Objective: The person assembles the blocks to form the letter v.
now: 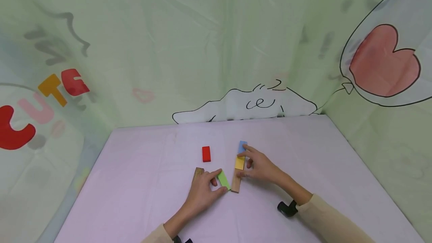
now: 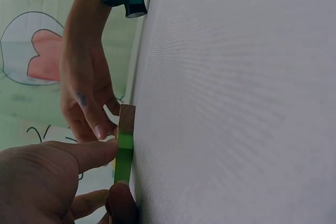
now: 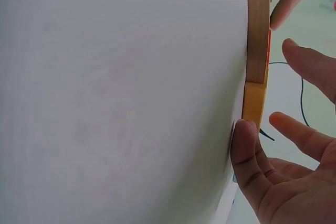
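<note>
A light green block (image 1: 224, 180) lies slanted on the table, pinched between thumb and index finger of my left hand (image 1: 203, 191). In the left wrist view the green block (image 2: 124, 156) meets the end of a wooden block (image 2: 126, 118). My right hand (image 1: 263, 166) reaches over a row made of the wooden block (image 1: 236, 183), a yellow block (image 1: 240, 163) and a blue block (image 1: 242, 147). One fingertip of the right hand (image 3: 286, 187) touches the row near the yellow block (image 3: 254, 103), while its thumb stands off from the blocks.
A red block (image 1: 206, 154) lies by itself farther back. A darker wooden block (image 1: 197, 174) is partly hidden behind my left hand. The table (image 1: 141, 168) has a pale cover and is backed by printed fabric (image 1: 202, 48). A black wrist camera (image 1: 287, 209) sits at my right sleeve.
</note>
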`<control>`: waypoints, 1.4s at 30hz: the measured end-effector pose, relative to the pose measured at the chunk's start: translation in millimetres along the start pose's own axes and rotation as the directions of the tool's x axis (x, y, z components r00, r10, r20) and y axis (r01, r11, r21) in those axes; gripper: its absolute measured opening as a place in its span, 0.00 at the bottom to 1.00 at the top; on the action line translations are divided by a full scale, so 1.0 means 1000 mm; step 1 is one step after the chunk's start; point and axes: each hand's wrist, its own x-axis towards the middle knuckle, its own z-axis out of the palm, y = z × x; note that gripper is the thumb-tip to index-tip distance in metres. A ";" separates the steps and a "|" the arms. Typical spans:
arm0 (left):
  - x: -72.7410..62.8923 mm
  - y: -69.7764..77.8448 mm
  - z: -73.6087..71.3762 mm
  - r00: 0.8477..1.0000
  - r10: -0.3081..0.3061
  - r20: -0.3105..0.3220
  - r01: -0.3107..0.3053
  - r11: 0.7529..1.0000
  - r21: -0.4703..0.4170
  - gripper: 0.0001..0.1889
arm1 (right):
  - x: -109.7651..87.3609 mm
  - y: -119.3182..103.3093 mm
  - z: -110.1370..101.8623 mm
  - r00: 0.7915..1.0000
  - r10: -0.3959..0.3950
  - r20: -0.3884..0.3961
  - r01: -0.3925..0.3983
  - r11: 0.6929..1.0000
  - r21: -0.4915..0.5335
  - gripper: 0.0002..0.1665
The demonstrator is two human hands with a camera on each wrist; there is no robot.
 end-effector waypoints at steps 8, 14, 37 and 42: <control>0.001 0.001 0.000 1.000 -0.017 0.008 0.017 1.000 0.004 0.33 | -0.001 0.001 0.002 1.000 -0.006 0.004 0.006 1.000 0.010 0.38; 0.001 0.002 0.000 1.000 -0.022 0.009 0.022 1.000 0.003 0.32 | -0.001 0.000 0.004 1.000 0.003 0.005 -0.003 1.000 0.003 0.41; -0.001 0.003 -0.001 1.000 -0.010 0.002 0.010 1.000 -0.003 0.33 | 0.000 0.001 0.010 0.999 0.048 -0.017 -0.049 0.998 -0.038 0.39; -0.001 0.003 -0.001 1.000 -0.019 0.011 0.019 1.000 0.001 0.33 | 0.000 0.002 0.011 0.999 0.048 -0.020 -0.049 0.998 -0.036 0.39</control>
